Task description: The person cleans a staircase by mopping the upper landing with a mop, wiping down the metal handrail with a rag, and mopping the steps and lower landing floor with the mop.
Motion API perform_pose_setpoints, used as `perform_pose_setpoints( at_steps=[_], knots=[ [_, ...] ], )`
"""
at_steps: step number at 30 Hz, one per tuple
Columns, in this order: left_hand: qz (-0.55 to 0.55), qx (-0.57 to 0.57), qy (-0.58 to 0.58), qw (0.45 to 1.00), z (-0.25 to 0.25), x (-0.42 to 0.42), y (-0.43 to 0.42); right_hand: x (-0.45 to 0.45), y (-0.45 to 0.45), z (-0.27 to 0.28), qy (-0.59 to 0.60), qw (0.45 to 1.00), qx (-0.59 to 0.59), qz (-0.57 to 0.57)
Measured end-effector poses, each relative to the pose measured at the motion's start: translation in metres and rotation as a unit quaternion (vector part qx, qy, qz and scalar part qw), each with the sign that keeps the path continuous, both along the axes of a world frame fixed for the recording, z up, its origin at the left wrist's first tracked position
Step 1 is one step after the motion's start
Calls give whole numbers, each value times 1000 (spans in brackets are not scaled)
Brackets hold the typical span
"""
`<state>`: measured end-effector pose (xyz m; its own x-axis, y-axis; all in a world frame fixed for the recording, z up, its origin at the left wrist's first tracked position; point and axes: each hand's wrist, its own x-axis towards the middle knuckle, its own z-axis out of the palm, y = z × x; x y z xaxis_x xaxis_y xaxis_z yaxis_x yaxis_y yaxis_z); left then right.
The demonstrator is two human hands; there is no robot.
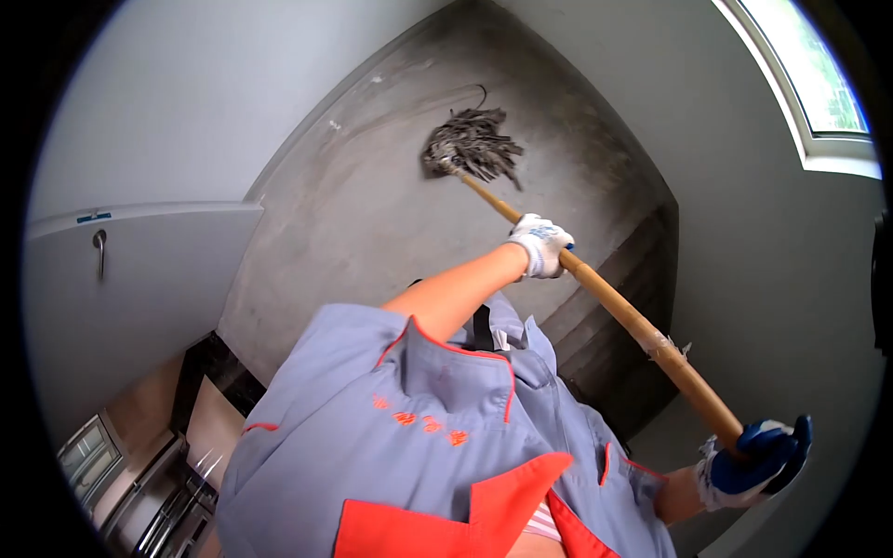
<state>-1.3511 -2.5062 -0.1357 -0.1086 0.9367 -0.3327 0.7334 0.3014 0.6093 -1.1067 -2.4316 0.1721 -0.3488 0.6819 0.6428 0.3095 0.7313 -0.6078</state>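
A mop with a long wooden handle [642,333] runs from the lower right up to a grey, stringy mop head [474,144] lying on the concrete floor. My left hand [542,245], in a white knitted glove with blue coating, is wrapped round the handle at its lower half. At the upper end of the handle, my right hand [755,462] in a matching glove holds on, with some blue fingertips sticking out beyond the wood. Torn clear wrapping [672,349] clings to the handle between my hands. The mop strands spread to the right.
Bare concrete floor [326,232] lies between plain walls. Dark steps [619,288] are to the right, below the handle. A grey door [139,279] with a metal handle [99,253] stands at the left. A window [823,84] is at upper right. A thin dark loop [481,93] lies by the mop head.
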Motion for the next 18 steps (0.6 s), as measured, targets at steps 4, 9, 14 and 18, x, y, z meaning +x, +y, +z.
perform_pose_setpoints(
  at_steps=[4,9,14,18],
  knots=[
    [101,-30,-23,994,24,-15,-105,-54,-32,14,40,994,-72,72],
    [232,-129,-27,964,6,-17,-246,-125,-96,-31,50,946,-267,178],
    [344,-175,3,923,-17,6,-327,-140,-118,-82,52,911,-354,206],
    [324,-112,44,938,-3,7,-332,-104,-116,-77,80,916,-351,176]
  ],
)
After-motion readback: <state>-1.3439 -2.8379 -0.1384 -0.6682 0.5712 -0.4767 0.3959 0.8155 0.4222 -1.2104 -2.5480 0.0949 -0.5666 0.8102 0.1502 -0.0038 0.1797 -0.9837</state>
